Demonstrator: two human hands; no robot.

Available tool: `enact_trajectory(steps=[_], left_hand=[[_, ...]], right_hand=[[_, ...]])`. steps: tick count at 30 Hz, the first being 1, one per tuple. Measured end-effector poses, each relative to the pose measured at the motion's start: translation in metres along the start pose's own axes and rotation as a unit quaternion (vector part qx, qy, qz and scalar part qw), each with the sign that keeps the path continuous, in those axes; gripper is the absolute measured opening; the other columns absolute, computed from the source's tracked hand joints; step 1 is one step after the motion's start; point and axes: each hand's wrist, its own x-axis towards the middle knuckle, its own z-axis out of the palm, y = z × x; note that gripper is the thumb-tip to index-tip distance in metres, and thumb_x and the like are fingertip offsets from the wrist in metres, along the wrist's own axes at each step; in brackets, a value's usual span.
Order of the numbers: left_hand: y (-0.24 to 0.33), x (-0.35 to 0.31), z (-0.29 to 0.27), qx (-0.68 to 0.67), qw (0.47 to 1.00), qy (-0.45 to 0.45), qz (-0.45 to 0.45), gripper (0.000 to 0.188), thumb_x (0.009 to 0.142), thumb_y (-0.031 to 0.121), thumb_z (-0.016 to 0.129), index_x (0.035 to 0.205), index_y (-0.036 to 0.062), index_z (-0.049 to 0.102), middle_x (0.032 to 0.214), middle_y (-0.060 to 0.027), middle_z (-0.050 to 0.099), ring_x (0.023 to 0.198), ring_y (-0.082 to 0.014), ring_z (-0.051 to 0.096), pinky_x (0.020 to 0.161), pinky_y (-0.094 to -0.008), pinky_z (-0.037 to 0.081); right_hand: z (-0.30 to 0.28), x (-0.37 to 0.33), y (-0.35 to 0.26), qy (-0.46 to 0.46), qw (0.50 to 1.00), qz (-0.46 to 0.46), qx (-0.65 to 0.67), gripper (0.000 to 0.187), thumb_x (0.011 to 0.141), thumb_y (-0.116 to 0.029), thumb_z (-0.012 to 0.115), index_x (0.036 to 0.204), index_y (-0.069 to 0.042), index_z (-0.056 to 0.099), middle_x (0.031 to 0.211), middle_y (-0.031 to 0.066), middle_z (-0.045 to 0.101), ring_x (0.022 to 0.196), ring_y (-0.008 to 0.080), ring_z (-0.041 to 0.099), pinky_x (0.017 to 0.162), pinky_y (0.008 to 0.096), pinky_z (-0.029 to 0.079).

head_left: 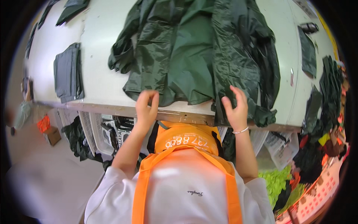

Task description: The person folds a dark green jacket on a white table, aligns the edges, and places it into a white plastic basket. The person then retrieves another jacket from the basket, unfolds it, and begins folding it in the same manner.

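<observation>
A dark green jacket [192,63] of shiny waterproof fabric lies spread on the white table, its front parted and its hem toward me. My left hand [146,108] is at the hem's left corner. Its thumb and forefinger curl together in a pinch at the fabric, with a small gap inside the loop. Over the lower edge of the right front panel, my right hand [237,112] has its thumb and fingers apart and holds nothing. A bracelet [240,130] circles the right wrist. The right sleeve's cuff [265,117] hangs near the table's front edge.
Folded dark green garments [69,72] lie at the left of the table [100,74]. At the right are small scissors or snips [292,76], a dark cylinder [309,28] and more green garments [330,93]. Crates [87,130] stand underneath; a pink basket [317,198] is at lower right.
</observation>
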Motion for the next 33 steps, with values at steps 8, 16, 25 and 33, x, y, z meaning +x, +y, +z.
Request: enact_trajectory(steps=[8,16,25,33], left_hand=[[0.066,-0.008,0.059,-0.057,0.935,-0.349,0.011,0.017,0.084,0.013,0.062,0.091,-0.0023,0.064,0.075,-0.0118,0.064,0.065,-0.0207,0.061,0.060,-0.0287,0.048],[0.100,-0.027,0.139,-0.096,0.897,-0.415,-0.117,0.032,0.085,0.029,0.063,0.094,-0.0022,0.065,0.076,-0.0133,0.067,0.069,-0.0197,0.064,0.065,-0.0302,0.049],[0.076,-0.059,0.138,-0.080,0.943,-0.254,-0.198,0.023,0.085,0.019,0.063,0.092,-0.0027,0.062,0.073,-0.0106,0.065,0.066,-0.0118,0.060,0.061,-0.0272,0.048],[0.195,-0.054,0.169,-0.029,0.959,-0.240,-0.147,0.018,0.085,0.015,0.063,0.096,0.0004,0.064,0.077,-0.0049,0.064,0.070,-0.0077,0.056,0.065,-0.0240,0.046]], right_hand=[[-0.014,-0.010,0.035,-0.142,0.956,0.252,0.045,0.028,0.088,-0.015,0.056,0.109,0.004,0.058,0.105,0.0129,0.064,0.092,0.0206,0.061,0.084,0.0288,0.046],[-0.138,0.015,0.078,-0.240,0.926,0.108,0.269,0.032,0.093,-0.024,0.050,0.112,0.000,0.060,0.111,0.0120,0.063,0.087,0.0153,0.063,0.078,0.0276,0.049],[-0.212,0.127,0.415,0.257,0.911,0.058,-0.319,0.040,0.086,-0.031,0.055,0.114,-0.003,0.059,0.108,0.0233,0.059,0.103,0.0380,0.056,0.089,0.0446,0.044],[-0.218,0.163,0.376,0.152,0.925,0.141,-0.317,0.034,0.087,-0.029,0.055,0.100,0.002,0.061,0.103,0.0218,0.061,0.095,0.0385,0.059,0.084,0.0433,0.048]])
